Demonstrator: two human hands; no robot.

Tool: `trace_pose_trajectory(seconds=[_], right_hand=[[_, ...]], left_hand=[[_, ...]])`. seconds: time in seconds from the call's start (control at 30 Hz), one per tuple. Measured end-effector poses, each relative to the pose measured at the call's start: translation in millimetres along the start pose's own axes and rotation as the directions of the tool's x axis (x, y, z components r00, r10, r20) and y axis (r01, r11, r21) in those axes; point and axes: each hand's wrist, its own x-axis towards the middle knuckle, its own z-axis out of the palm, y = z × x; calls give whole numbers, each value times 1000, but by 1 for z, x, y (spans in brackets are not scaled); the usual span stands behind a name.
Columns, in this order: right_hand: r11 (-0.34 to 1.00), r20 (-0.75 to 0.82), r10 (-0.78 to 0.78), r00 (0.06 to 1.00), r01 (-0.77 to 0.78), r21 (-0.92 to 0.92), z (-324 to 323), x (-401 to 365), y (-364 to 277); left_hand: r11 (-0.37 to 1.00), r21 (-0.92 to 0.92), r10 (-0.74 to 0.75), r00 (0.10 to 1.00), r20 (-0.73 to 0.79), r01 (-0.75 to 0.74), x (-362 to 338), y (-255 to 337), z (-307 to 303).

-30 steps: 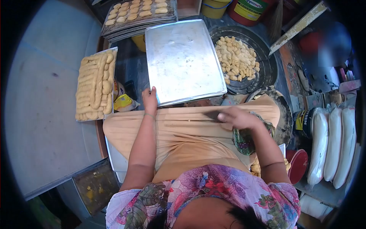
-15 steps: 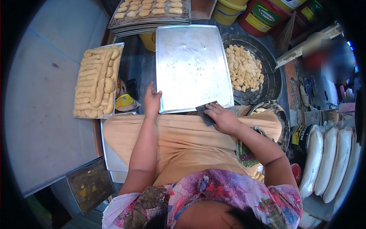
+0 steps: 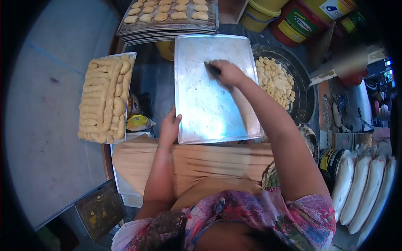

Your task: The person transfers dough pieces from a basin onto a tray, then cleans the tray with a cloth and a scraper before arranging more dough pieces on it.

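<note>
A shiny metal baking tray (image 3: 209, 104) lies in front of me, its near edge by my lap. At its lower left edge is my left hand (image 3: 169, 127), thumb against the rim; some of its fingers are hidden. My right hand (image 3: 228, 73), blurred by motion, reaches over the tray's upper middle. It is closed on a dark, flat scraper-like piece (image 3: 213, 69), which is at the tray's surface. Small dark marks show on the metal.
Left stands a tray of long dough strips (image 3: 100, 100). Stacked trays (image 3: 167, 31) at the back carry dough pieces. Right of my tray, a round dark pan (image 3: 307, 88) holds small dough pieces (image 3: 274, 81). Buckets (image 3: 295, 23) and filled plastic bags (image 3: 364, 192) stand farther right.
My right hand has moved with the dark piece from the tray's near right corner up to its upper middle. The tray appears slightly lower in view; my left hand stays by its left edge.
</note>
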Motion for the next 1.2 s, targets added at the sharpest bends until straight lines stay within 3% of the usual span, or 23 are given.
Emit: trace_pose_trajectory(seconds=[0.1, 0.13, 0.2, 0.23, 0.27, 0.33, 0.37, 0.4, 0.43, 0.47, 0.5, 0.57, 0.6, 0.7, 0.77, 0.83, 0.87, 0.9, 0.97, 1.07, 1.2], right_hand=[[998, -80, 61, 995, -60, 23, -12, 60, 23], [998, -36, 65, 997, -66, -18, -13, 73, 33], [995, -126, -4, 992, -9, -102, -7, 71, 44], [990, -170, -29, 985, 5, -141, -8, 62, 35], [1000, -156, -22, 988, 19, -21, -9, 45, 26], [993, -72, -41, 997, 32, -117, -21, -15, -22], [986, -61, -121, 991, 113, -126, -18, -52, -38], [989, 0, -75, 997, 74, -128, -22, -93, -73], [896, 132, -254, 958, 284, -340, -37, -124, -106], [959, 436, -41, 899, 158, -236, -61, -129, -147], [984, 702, 130, 701, -4, -179, -71, -133, -179], [999, 335, -52, 941, 42, 35, 29, -222, -134], [962, 325, -212, 922, 256, -98, 34, -223, -138], [981, 258, -187, 948, 192, 8, 47, -170, -126], [995, 311, -80, 947, 56, 85, 25, -95, -123], [995, 32, -91, 995, 92, -24, 41, -33, -87], [999, 85, 33, 996, -35, 28, 26, 3, -85], [998, -10, 3, 1000, -4, -66, 36, 38, -60], [983, 98, 119, 988, -104, -149, 20, 96, -40], [954, -76, 105, 992, -122, -275, 36, 112, -13], [960, -130, -116, 985, 78, -269, 13, 13, -61]], left_hand=[[998, 18, 55, 998, -17, -54, 2, -7, 0], [999, -9, 44, 999, -12, -44, 0, -5, 0], [997, 71, 17, 1000, -8, -17, 1, -4, -1], [993, 117, 1, 1000, 2, -1, 1, -3, -3], [994, 109, -13, 1000, -7, 14, -1, -2, -3], [996, 72, -43, 999, -31, 46, -2, 6, 0], [1000, -18, 22, 998, -65, -24, 2, -2, 3], [990, -106, 79, 991, -108, -91, 7, -15, 9], [970, -186, 130, 979, -155, -158, 8, -23, 12], [946, -303, 82, 989, -122, -116, 6, -22, 12], [909, -412, 39, 996, -86, -71, 3, -16, 9], [846, -532, -47, 998, -32, 23, -5, 5, 2], [832, -550, -93, 996, -14, 70, -12, 22, -2], [814, -549, -202, 979, 36, 188, -10, 27, -5], [829, -530, -194, 981, 31, 181, -3, 12, -2], [878, -470, -101, 995, 6, 92, 6, -15, 5], [904, -426, -51, 999, -8, 42, 9, -23, 5], [935, -354, 2, 1000, -19, -9, 8, -24, 5], [978, -202, 49, 998, -33, -55, 7, -21, 2], [997, -54, 50, 996, -74, -54, 2, -10, -1], [998, -2, 70, 993, -95, -70, -2, 3, 0]])
